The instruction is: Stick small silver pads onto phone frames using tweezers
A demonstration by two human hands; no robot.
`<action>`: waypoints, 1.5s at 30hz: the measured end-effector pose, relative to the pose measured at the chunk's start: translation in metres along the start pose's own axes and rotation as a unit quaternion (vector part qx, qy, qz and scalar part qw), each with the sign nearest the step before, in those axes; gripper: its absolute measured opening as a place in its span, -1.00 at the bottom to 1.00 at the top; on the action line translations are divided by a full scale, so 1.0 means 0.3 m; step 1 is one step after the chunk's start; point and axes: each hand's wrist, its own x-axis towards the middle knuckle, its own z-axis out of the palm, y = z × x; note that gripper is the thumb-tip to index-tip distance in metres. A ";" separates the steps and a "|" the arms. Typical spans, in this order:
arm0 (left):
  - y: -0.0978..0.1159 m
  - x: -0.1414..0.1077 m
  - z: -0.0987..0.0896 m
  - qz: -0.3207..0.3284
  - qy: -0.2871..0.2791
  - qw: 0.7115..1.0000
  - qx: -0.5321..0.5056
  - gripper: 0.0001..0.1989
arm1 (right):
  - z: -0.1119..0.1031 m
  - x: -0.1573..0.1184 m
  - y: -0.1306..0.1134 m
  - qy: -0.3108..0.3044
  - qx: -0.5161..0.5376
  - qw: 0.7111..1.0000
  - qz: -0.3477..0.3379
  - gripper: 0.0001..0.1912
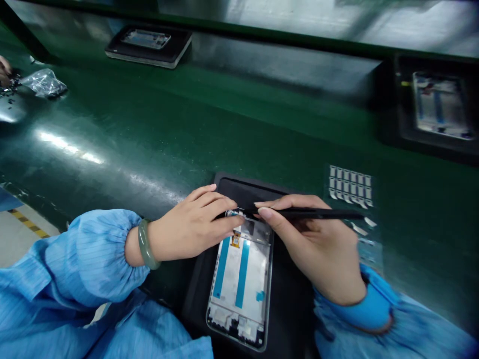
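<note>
A phone frame [258, 279] with blue strips and an orange flex connector [235, 240] lies on a black padded tray [292, 309] in front of me. My left hand [198, 219] rests over the frame's top left edge, fingers stretched out, thumb and index finger apart. Black tweezers [318, 214] are pinched in my right hand [318, 244], lying nearly level. Their thin tip points left, close to my left fingertips at the frame's top. Whatever is at the tip is too small to make out.
A sheet of small white stickers [351, 185] lies right of the tray. Another phone frame [441, 105] sits in a black tray at right; one more [146, 39] lies on a pad at the back. At left are a clear plastic bag [45, 84] and another person's hand [4, 72].
</note>
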 end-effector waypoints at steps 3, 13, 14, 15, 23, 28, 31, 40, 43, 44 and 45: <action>0.001 0.003 -0.001 -0.005 -0.002 1.000 -0.001 -0.70 | 0.001 -0.002 -0.003 0.001 -0.012 1.000 0.002 -0.97; 0.007 0.003 -0.004 -0.015 -0.010 1.000 0.002 -0.68 | 0.009 -0.024 -0.025 0.052 0.057 0.997 0.008 -0.86; 0.007 0.003 -0.004 -0.016 -0.010 1.000 0.001 -0.68 | 0.009 -0.021 -0.026 0.063 0.093 0.993 0.035 -0.86; 0.007 0.003 -0.005 -0.017 -0.010 1.000 0.000 -0.69 | 0.009 -0.017 -0.027 0.068 0.128 0.988 0.060 -0.86; 0.002 0.006 -0.005 -0.016 -0.008 1.000 -0.014 -0.68 | 0.021 -0.001 -0.017 0.004 0.133 0.989 0.067 -0.89; 0.003 0.005 -0.011 -0.016 -0.011 1.000 -0.019 -0.63 | 0.016 0.000 -0.016 -0.011 0.104 0.993 0.051 -0.90; 0.004 0.005 -0.011 -0.020 -0.013 1.000 -0.015 -0.64 | 0.016 0.002 -0.017 -0.016 0.075 0.997 0.028 -0.90; 0.003 0.002 -0.009 -0.016 -0.008 1.000 -0.012 -0.66 | 0.010 0.009 -0.018 -0.029 0.017 0.999 -0.022 -0.89; 0.005 0.005 -0.010 -0.016 -0.008 1.000 -0.014 -0.66 | 0.009 0.010 -0.018 -0.034 0.004 0.999 -0.031 -0.88; 0.005 0.005 -0.009 -0.016 -0.009 1.000 -0.014 -0.66 | 0.010 0.010 -0.017 -0.034 0.002 0.999 -0.036 -0.88; 0.005 0.006 -0.009 -0.017 -0.009 1.000 -0.015 -0.66 | 0.012 0.009 -0.014 -0.032 0.004 0.999 -0.041 -0.88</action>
